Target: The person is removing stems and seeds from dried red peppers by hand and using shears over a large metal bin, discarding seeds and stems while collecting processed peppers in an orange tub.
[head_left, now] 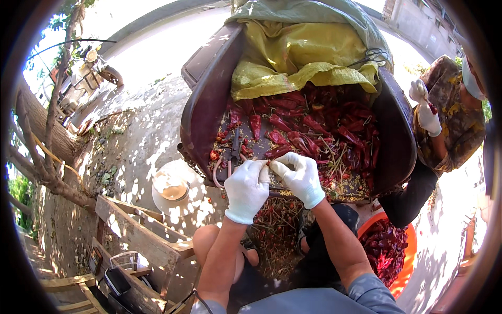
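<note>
My left hand (247, 187), in a white glove, is closed in a pinch at the front edge of a dark cart bed. My right hand (300, 178), gloved alike, pinches towards it, fingertips almost meeting. Between them shows a small red chili piece (269, 163), mostly covered by the fingers. Just beyond my left hand, scissors (234, 152) with pink handles lie in the bed, blades pointing away. Dried red chilies (300, 141) fill much of the bed, with loose stems and yellow seeds scattered at the front right.
A yellow woven sack (298, 49) covers the bed's far end, dark scissors (371, 56) on top. An orange tub (401, 277) of chilies stands at lower right. A person (449, 115) in white gloves sits at right. A wooden frame (141, 230) and a pale round container (171, 186) are left.
</note>
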The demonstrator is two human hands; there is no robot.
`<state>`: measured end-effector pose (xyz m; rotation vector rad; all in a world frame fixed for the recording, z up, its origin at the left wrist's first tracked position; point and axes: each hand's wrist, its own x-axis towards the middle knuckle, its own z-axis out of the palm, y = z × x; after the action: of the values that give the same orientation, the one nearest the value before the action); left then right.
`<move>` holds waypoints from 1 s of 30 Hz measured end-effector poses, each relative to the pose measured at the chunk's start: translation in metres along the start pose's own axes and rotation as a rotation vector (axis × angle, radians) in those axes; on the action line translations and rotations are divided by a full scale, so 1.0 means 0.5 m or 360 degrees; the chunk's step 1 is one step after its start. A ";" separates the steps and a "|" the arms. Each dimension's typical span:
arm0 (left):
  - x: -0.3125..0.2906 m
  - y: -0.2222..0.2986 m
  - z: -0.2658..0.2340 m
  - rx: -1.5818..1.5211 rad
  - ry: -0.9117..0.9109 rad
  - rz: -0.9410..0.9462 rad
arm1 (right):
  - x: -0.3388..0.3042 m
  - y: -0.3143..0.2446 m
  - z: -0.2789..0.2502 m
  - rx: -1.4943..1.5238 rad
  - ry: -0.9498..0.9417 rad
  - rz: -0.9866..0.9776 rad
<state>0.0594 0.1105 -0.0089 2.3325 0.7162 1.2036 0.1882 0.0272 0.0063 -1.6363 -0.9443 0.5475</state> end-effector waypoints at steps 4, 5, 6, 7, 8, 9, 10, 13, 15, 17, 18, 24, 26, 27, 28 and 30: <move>0.001 -0.005 0.000 0.0033 0.0050 0.0067 | -0.009 0.002 0.009 -0.0248 0.0072 -0.0240; 0.000 -0.005 0.001 0.0007 0.0062 0.0075 | -0.010 0.004 0.011 -0.0070 0.0050 -0.0111; -0.001 -0.006 0.001 -0.0134 0.0046 -0.0049 | -0.011 0.004 0.011 0.0108 0.0028 0.0014; -0.002 -0.007 0.002 -0.0275 0.0029 -0.0172 | -0.011 0.005 0.009 0.0402 -0.0054 0.0164; -0.004 -0.007 0.002 -0.0416 0.0011 -0.0296 | -0.009 0.009 0.006 0.0697 -0.0135 0.0315; -0.003 -0.002 -0.003 -0.0649 -0.0077 -0.0495 | -0.007 0.014 0.003 0.0993 -0.0217 0.0461; 0.000 0.004 -0.008 -0.0837 -0.0115 -0.0696 | -0.006 0.025 0.004 0.1210 -0.0274 0.0502; 0.002 0.006 -0.015 -0.1336 -0.0253 -0.1238 | 0.000 0.059 0.010 0.1787 -0.0413 0.0581; 0.004 -0.006 -0.019 -0.1717 -0.0144 -0.1351 | 0.005 0.055 -0.005 0.1400 -0.0427 0.0558; 0.010 -0.016 -0.034 -0.1990 -0.0027 -0.1445 | 0.008 0.029 -0.018 0.0812 -0.0403 0.0467; 0.009 -0.029 -0.036 -0.2134 0.0033 -0.1429 | 0.011 0.036 -0.021 0.0470 -0.0342 0.0260; 0.010 -0.044 -0.053 -0.2182 -0.0025 -0.1300 | 0.077 0.079 -0.033 -0.1203 0.0187 -0.0640; 0.011 -0.054 -0.055 -0.2274 -0.0108 -0.1263 | 0.103 0.103 -0.021 -0.1668 0.0128 -0.0749; 0.012 -0.046 -0.055 -0.2262 -0.0092 -0.1291 | 0.108 0.111 -0.012 -0.1847 0.0040 -0.0678; 0.012 -0.040 -0.053 -0.2250 -0.0077 -0.1319 | 0.113 0.119 -0.005 -0.2025 -0.0050 -0.0604; 0.013 -0.035 -0.046 -0.2062 -0.0072 -0.1327 | 0.122 0.122 0.001 -0.2031 -0.0053 -0.0497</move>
<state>0.0389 0.1314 -0.0024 0.8356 0.5196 0.7808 0.2408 0.0731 -0.0445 -2.4750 -1.7090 -0.3742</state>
